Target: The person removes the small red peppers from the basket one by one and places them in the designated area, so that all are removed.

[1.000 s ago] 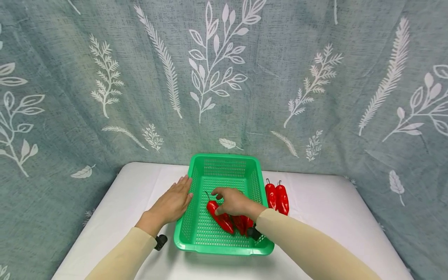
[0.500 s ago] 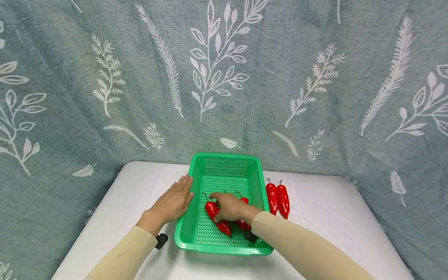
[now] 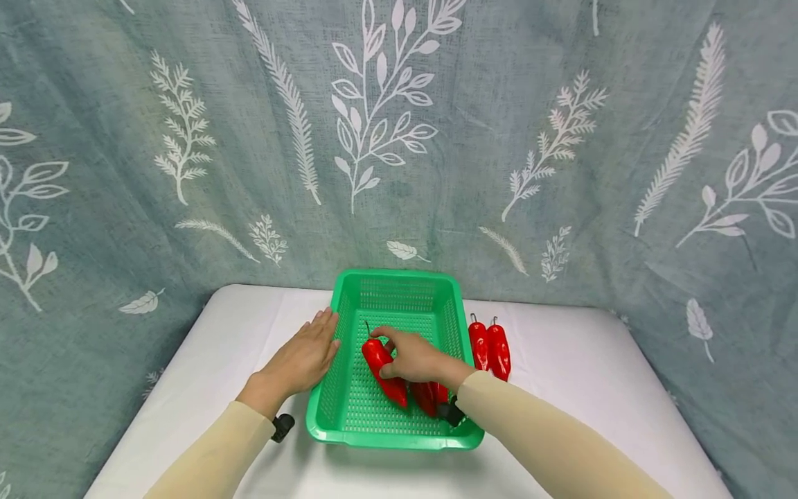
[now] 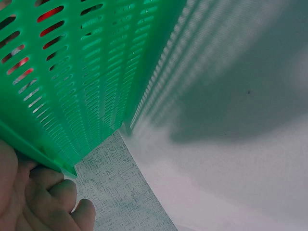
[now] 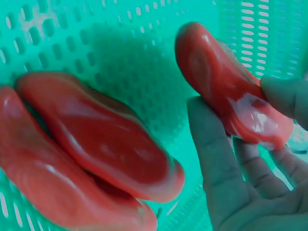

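Note:
My right hand [image 3: 414, 357] pinches a glossy red pepper [image 3: 377, 367] between thumb and fingers, inside a green plastic basket [image 3: 399, 439]. In the right wrist view, the held red pepper [image 5: 226, 91] seems lifted off the perforated floor, a shadow beneath it. Two more red peppers [image 5: 101, 134] lie side by side in the basket; in the head view, the right hand and forearm partly cover them. My left hand [image 3: 302, 357] rests against the basket's left rim, fingers fairly straight. The left wrist view shows that hand [image 4: 43, 197] next to the slotted green wall.
Another pair of red peppers [image 3: 489, 346] lies on the white table [image 3: 573, 388], just right of the basket. A grey-green curtain [image 3: 461, 159] with white leaf patterns hangs behind the table.
My right hand has closed its fingers and thumb on the left pepper. That pepper has risen slightly and shifted toward the back of the basket. The left hand stays at the rim.

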Demonstrator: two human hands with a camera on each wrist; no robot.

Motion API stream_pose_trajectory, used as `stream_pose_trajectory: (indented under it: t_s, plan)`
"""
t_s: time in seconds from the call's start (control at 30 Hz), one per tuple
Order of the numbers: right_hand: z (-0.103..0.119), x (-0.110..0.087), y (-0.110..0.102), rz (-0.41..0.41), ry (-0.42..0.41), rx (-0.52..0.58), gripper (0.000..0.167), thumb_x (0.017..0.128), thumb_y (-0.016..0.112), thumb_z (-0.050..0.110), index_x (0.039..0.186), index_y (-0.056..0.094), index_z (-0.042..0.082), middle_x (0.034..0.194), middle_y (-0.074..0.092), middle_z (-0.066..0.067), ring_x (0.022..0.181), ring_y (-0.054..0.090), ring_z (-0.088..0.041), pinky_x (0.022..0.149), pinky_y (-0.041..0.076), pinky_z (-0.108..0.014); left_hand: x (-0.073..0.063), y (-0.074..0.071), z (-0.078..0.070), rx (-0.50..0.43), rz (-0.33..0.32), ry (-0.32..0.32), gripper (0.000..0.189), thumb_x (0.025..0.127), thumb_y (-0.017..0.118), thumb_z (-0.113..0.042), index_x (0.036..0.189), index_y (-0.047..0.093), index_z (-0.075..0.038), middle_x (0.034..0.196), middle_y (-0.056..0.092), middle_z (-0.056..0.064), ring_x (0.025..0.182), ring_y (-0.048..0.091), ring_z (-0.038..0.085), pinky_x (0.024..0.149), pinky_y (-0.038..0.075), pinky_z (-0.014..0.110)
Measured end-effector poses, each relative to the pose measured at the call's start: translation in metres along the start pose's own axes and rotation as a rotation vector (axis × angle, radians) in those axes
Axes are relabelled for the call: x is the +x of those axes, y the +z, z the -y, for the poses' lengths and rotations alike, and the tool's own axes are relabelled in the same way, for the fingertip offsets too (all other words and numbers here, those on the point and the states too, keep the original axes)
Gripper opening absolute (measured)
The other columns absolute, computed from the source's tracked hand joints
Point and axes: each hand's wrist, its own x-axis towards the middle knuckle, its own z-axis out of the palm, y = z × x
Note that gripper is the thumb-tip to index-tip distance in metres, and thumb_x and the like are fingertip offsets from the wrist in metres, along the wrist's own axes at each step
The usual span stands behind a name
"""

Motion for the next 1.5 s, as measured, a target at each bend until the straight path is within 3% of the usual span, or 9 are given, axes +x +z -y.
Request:
stream_pose_trajectory:
  t_s: [0.27,0.43,0.67,1.1,1.5]
  plan:
    - [-0.001,-0.016,-0.02,-0.091,-0.001,0.176,0.066,0.091,0.08,0.01,0.15,0.052,0.018,0.126,0.065,-0.014,0.084,0.07,-0.021,0.063,0.065,-0.038,0.0,-0.001,-0.002,-0.015,-0.001,0.005,0.062,0.115,0.042,-0.026,0.163,0.024,0.01,0.171,0.022,0.028,0.16,0.021,0.043,0.131,0.024,0.059]
    - [-0.001,-0.027,-0.032,-0.128,-0.039,0.218,0.065,0.091,0.078,0.01,0.15,0.052,0.019,0.126,0.064,-0.015,0.084,0.073,-0.02,0.067,0.065,-0.038,-0.001,0.0,-0.003,-0.003,-0.01,0.014,0.062,0.115,0.042,-0.025,0.163,0.025,0.01,0.171,0.022,0.028,0.16,0.022,0.043,0.13,0.024,0.059]
    - [-0.004,-0.041,-0.049,-0.184,-0.02,0.277,0.065,0.092,0.076,0.009,0.151,0.05,0.021,0.125,0.062,-0.012,0.091,0.072,-0.02,0.069,0.066,-0.038,0.0,0.0,-0.002,-0.004,-0.002,0.018,0.063,0.115,0.042,-0.026,0.163,0.023,0.01,0.171,0.022,0.028,0.16,0.02,0.043,0.13,0.024,0.059]
    - [-0.006,-0.06,-0.073,-0.331,0.008,0.199,0.067,0.091,0.081,0.016,0.15,0.052,0.022,0.124,0.066,-0.012,0.091,0.073,-0.021,0.066,0.064,-0.033,0.0,-0.002,-0.003,0.011,-0.02,0.038,0.061,0.115,0.044,-0.024,0.161,0.026,0.012,0.17,0.025,0.03,0.158,0.026,0.046,0.128,0.027,0.061]
    - [-0.028,-0.085,-0.099,-0.414,0.028,0.173,0.066,0.093,0.08,0.017,0.151,0.05,0.019,0.13,0.066,-0.018,0.092,0.077,-0.022,0.068,0.066,-0.035,-0.001,-0.004,-0.005,0.012,-0.017,0.04,0.061,0.115,0.044,-0.023,0.161,0.027,0.013,0.169,0.025,0.031,0.158,0.026,0.046,0.128,0.027,0.062]
